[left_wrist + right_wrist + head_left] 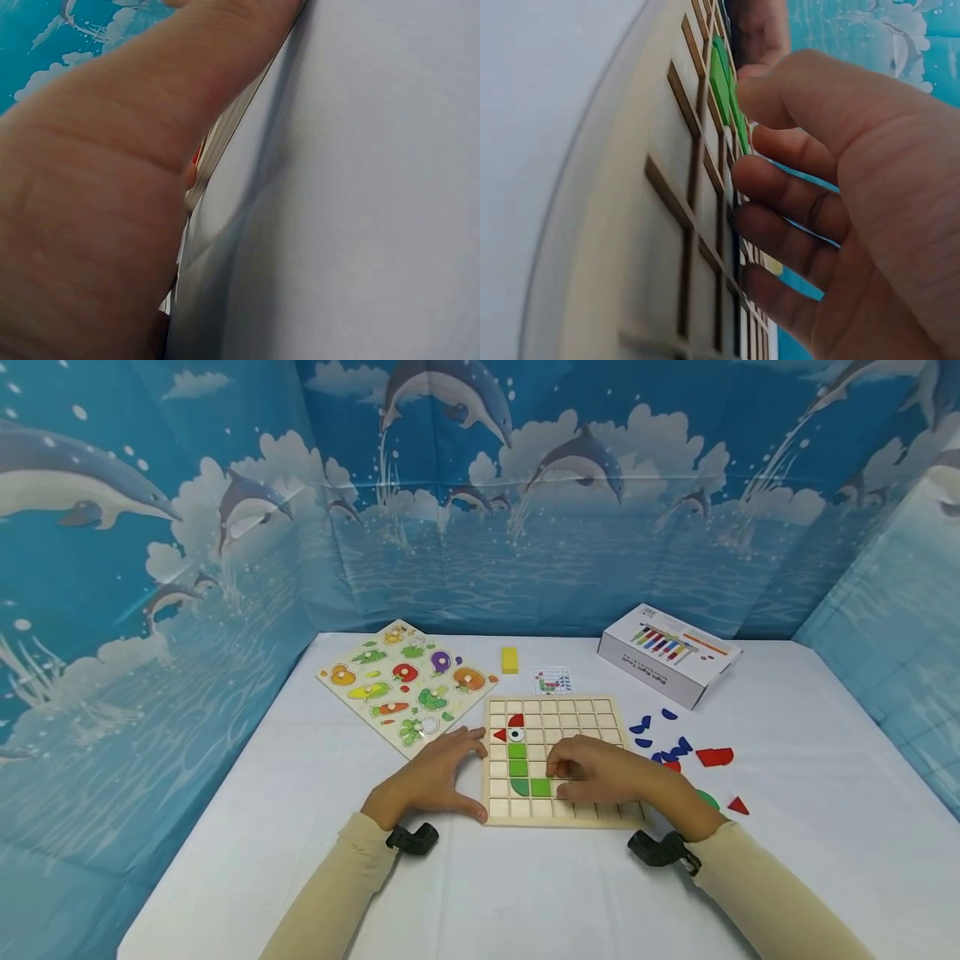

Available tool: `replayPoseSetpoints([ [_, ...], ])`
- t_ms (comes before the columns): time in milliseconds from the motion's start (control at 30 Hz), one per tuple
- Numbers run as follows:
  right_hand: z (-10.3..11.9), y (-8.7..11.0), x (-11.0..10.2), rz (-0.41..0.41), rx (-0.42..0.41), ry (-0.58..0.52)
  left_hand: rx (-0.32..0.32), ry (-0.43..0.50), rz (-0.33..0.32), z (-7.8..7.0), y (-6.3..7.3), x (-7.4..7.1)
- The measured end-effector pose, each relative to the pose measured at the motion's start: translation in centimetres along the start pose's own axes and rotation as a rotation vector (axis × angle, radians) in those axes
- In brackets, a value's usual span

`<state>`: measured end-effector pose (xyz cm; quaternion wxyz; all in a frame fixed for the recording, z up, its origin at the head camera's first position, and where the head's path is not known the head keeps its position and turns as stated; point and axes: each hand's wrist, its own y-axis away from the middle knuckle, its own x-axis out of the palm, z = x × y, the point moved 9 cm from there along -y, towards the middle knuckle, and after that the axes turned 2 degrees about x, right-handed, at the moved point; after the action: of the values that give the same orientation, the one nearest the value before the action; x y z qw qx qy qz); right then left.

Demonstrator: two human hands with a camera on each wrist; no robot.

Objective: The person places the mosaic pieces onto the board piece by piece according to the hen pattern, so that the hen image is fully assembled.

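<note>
A wooden grid board (566,810) lies on the table. On its left part sit a red quarter piece (516,721), a red triangle (500,735), a white eye tile (515,735), two green squares (517,751) in a column, a green quarter piece (520,787) and another green square (540,787) beside it. My left hand (435,777) rests along the board's left edge, thumb at the near corner and fingers spread further up. Over the middle of the grid hovers my right hand (600,770), fingers loosely bent. In the right wrist view, nothing shows between its thumb and fingers, close to the green pieces (720,86).
Blue pieces (642,742), red pieces (715,757), a red triangle (738,806) and a partly hidden green piece (707,799) lie right of the board. Behind are a vegetable puzzle (352,702), yellow block (510,661), pattern card (552,680) and white box (652,668).
</note>
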<state>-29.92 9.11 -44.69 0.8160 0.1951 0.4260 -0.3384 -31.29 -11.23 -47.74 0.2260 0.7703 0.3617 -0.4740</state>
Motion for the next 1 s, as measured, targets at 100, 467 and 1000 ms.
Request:
replayPoseSetpoints([
  [100, -0.2, 1.4, -1.2, -0.034, -0.006, -0.009, 0.0, 0.003, 0.0, -0.1, 0.0, -0.1],
  [467, -4.2, 7.2, -5.7, 0.013, 0.155, 0.014, -0.003, -0.019, 0.003, 0.0, -0.1, -0.1],
  [1000, -10.0, 13.6, -5.8, 0.164, 0.478, -0.088, -0.005, 0.01, 0.001, -0.2, 0.0, -0.1],
])
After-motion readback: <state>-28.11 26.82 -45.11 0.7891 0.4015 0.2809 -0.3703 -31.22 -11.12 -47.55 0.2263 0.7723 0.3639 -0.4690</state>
